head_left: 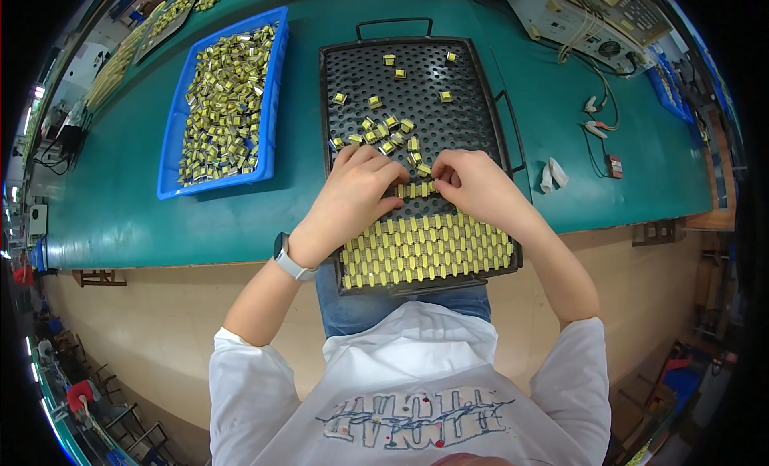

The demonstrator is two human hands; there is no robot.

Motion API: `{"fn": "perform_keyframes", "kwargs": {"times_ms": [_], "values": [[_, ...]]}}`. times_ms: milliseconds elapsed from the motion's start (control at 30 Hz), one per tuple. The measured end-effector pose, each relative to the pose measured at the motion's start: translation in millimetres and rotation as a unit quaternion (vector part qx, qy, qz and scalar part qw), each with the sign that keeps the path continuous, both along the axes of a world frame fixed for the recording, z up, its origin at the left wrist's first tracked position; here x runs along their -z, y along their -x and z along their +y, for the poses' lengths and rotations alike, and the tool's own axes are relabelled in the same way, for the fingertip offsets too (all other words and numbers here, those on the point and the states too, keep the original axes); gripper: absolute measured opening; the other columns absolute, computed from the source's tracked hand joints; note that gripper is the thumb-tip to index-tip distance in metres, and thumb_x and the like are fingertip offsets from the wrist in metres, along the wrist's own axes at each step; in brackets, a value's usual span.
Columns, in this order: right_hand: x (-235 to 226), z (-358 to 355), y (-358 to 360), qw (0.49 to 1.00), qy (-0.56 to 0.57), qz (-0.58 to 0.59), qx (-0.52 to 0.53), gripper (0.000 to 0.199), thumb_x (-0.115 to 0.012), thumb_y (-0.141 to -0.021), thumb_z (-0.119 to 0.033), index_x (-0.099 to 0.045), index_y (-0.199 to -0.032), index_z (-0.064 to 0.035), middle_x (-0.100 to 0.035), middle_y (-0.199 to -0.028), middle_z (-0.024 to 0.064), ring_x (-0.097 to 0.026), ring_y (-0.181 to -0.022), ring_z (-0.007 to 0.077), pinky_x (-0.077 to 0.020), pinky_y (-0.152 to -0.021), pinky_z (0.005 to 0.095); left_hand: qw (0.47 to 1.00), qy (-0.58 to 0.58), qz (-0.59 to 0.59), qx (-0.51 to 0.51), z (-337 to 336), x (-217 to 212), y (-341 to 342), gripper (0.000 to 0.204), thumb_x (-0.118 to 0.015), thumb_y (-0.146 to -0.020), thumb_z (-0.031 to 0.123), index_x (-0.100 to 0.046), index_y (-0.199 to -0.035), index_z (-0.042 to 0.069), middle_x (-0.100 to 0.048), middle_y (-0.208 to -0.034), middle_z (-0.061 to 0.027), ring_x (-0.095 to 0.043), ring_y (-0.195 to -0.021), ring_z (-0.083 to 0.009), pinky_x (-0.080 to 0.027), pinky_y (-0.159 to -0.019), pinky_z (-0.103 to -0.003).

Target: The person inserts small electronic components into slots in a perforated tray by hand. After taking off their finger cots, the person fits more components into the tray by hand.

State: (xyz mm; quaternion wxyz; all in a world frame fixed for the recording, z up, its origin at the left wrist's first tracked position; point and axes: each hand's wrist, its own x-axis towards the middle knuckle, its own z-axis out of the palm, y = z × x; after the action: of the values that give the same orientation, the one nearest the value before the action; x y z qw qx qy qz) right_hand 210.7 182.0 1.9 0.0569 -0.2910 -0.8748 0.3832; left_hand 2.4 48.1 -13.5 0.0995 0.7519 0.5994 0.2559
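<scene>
Right now my left hand and right hand pinch short row of yellow parts, probably; uneven squeeze could buckle it onto packed rows below.

Head-worn fisheye, steeply down, close overhead

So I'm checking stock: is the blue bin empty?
No, the blue bin is heaped with small yellow parts.

Electronics assembly workshop: long green workbench, blue bin of small yellow parts, perforated tray, test instrument with leads.
</scene>
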Motion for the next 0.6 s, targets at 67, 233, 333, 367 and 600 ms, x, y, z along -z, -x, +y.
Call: {"fn": "perform_keyframes", "kwargs": {"times_ms": [67, 233, 333, 367, 600], "values": [[-2.1, -0.1, 0.8, 1.000, 0.014, -0.001, 0.009, 0.015, -0.074, -0.093, -0.003, -0.072, -0.104, 0.0050, -0.075, -0.082, 0.0146, -0.074, -0.076, 0.0235, -0.0585, -0.074, 0.0362, 1.000, 0.001, -0.004, -0.003, -0.4, 0.3, -0.1, 0.035, -0.088, -0.077, 0.016, -0.073, -0.108, 0.011, -0.073, -0.103, -0.0049, -0.063, -0.111, -0.0268, -0.043, -0.108, -0.045], [-4.9, 5.3, 3.6, 1.000, -0.001, 0.001, 0.031, 0.018, -0.076, -0.092, -0.005, -0.071, -0.107, 0.0048, -0.075, -0.086, 0.0142, -0.074, -0.077, 0.0220, -0.0585, -0.075, 0.0359, 1.000, -0.014, 0.014, -0.010, -4.1, -4.5, 0.7, 0.045, -0.089, -0.077, 0.015, -0.071, -0.118, 0.010, -0.070, -0.116, -0.0066, -0.061, -0.118, -0.0290, -0.044, -0.109, -0.046], [-4.2, 8.9, 8.1, 0.998, -0.021, 0.057, 0.013, 0.021, -0.077, -0.092, -0.006, -0.070, -0.108, 0.0048, -0.075, -0.092, 0.0147, -0.072, -0.079, 0.0208, -0.0581, -0.075, 0.0353, 1.000, -0.010, 0.009, -0.022, -8.5, -11.1, 8.2, 0.046, -0.087, -0.078, 0.010, -0.071, -0.121, 0.010, -0.067, -0.121, -0.0070, -0.060, -0.120, -0.0297, -0.046, -0.107, -0.046], [-3.7, 8.0, 12.4, 0.998, -0.020, 0.053, 0.014, 0.021, -0.078, -0.092, -0.006, -0.070, -0.108, 0.0047, -0.074, -0.093, 0.0145, -0.071, -0.079, 0.0203, -0.0579, -0.076, 0.0350, 1.000, -0.009, 0.010, -0.023, -10.9, -12.0, 11.7, 0.046, -0.087, -0.078, 0.010, -0.071, -0.121, 0.010, -0.067, -0.121, -0.0070, -0.060, -0.120, -0.0297, -0.046, -0.107, -0.046], [2.3, 7.5, 21.6, 0.999, -0.022, 0.020, 0.025, 0.022, -0.077, -0.091, -0.005, -0.071, -0.110, 0.0027, -0.070, -0.088, 0.0130, -0.068, -0.077, 0.0211, -0.0555, -0.073, 0.0357, 0.999, 0.008, 0.016, -0.045, -16.0, -6.6, 16.1, 0.044, -0.081, -0.081, 0.001, -0.072, -0.122, 0.011, -0.067, -0.119, -0.0063, -0.062, -0.117, -0.0298, -0.050, -0.103, -0.044]]}}
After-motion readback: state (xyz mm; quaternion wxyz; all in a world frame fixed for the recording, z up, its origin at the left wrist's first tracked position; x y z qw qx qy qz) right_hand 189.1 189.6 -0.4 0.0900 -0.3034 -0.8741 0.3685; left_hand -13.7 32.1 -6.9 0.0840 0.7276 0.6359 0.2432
